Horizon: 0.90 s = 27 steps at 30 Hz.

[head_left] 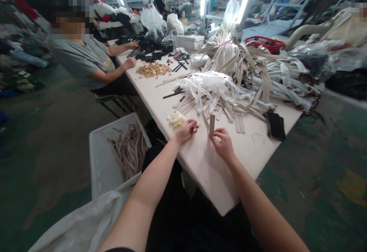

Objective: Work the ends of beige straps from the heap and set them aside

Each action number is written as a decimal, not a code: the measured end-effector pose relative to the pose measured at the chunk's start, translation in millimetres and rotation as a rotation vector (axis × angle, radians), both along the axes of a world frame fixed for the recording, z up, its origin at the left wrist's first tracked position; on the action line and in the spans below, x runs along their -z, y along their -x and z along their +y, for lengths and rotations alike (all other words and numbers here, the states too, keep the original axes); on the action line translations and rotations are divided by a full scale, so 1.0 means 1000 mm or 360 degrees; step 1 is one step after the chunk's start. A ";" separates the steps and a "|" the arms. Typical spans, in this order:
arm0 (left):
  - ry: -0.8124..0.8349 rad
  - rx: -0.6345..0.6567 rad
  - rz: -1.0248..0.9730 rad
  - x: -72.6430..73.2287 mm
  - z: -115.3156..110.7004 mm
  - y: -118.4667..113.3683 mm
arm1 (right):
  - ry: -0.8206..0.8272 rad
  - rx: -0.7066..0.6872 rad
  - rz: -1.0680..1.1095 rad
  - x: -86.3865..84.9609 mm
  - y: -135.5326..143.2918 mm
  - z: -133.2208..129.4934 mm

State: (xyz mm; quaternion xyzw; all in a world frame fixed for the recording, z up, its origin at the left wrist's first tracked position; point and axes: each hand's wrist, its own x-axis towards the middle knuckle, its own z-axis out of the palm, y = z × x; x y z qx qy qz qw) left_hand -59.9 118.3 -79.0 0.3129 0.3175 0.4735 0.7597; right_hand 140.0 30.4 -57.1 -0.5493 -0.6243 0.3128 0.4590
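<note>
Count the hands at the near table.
4: wearer's left hand and right hand at the near end, the right pinching a beige strip; far hand by the black pieces and near hand by the gold-coloured pieces, both a co-worker's. Others may be hidden.

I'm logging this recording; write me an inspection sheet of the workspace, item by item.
Surface: pale beige table, bare near the wearer, heaped farther back.
Job's things: flat beige strip in hand; large heap of similar beige strips, partly under crumpled clear plastic sheeting.
Clutter: crumpled pale-yellow item, pile of small gold-coloured pieces, black phone-like slab near the right edge.
Hands: right hand pinches the strip; left hand has curled fingers, contents unclear.
Cables: nothing seen.
Surroundings: white plastic bin of strips beside the table; co-worker in a grey shirt seated at left.
</note>
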 end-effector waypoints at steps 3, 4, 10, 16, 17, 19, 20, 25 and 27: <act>-0.0036 -0.0191 0.0035 0.004 -0.001 -0.007 | 0.0188 -0.0048 0.0274 0.000 0.003 -0.011; -0.0057 -0.0245 0.0045 0.004 -0.001 -0.010 | 0.0293 -0.0083 0.0417 0.001 0.006 -0.012; -0.0310 -0.0341 0.0333 0.003 -0.010 -0.026 | 0.0520 -0.0021 0.0877 0.004 0.033 0.013; -0.0418 -0.0262 0.0516 -0.001 -0.015 -0.023 | 0.0589 0.0051 0.0809 0.005 0.042 0.033; -0.0421 -0.0256 0.0537 -0.002 -0.015 -0.023 | 0.0574 0.0074 0.0812 0.007 0.042 0.034; -0.0425 -0.0236 0.0574 -0.004 -0.015 -0.022 | 0.0551 0.0137 0.0828 0.009 0.041 0.032; -0.0430 -0.0214 0.0587 -0.005 -0.015 -0.022 | 0.0538 0.0161 0.0827 0.010 0.041 0.032; -0.0518 -0.0029 0.0614 -0.016 -0.019 -0.021 | 0.0440 0.0209 0.0836 0.011 0.041 0.031; -0.0547 0.0009 0.0615 -0.019 -0.020 -0.020 | 0.0412 0.0237 0.0874 0.012 0.042 0.032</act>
